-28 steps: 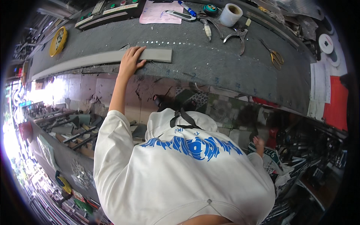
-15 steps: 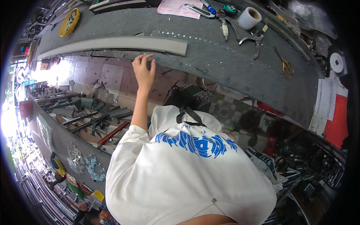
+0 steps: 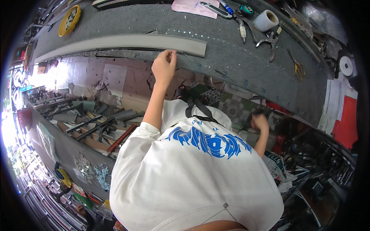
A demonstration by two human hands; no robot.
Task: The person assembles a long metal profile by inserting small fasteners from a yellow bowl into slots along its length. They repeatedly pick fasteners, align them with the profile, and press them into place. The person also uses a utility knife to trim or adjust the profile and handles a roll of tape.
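My left hand [image 3: 163,68] is at the front edge of the grey worktable, its thumb and fingers drawn together. Whatever it may pinch is too thin to make out; faint, clear-looking streaks lie on the cloth beside the fingertips. Just beyond it a long pale flat strip [image 3: 181,43] lies along the table edge, its right end past my hand. My right hand [image 3: 260,123] is low at my right side, below the table edge, smeared by motion. Something dark shows at its fingers, but I cannot tell whether it is held.
On the worktable [image 3: 246,65] lie a utility knife [image 3: 216,10], a tape measure [image 3: 246,10], a tape roll [image 3: 266,20], pliers [image 3: 269,43], scissors [image 3: 297,70] and a yellow bowl [image 3: 70,20]. A bin of offcuts [image 3: 96,127] stands at left.
My left hand has closed from spread fingers and shifted slightly right in the picture. My right hand has come into view at the right. The whole view has shifted a little.
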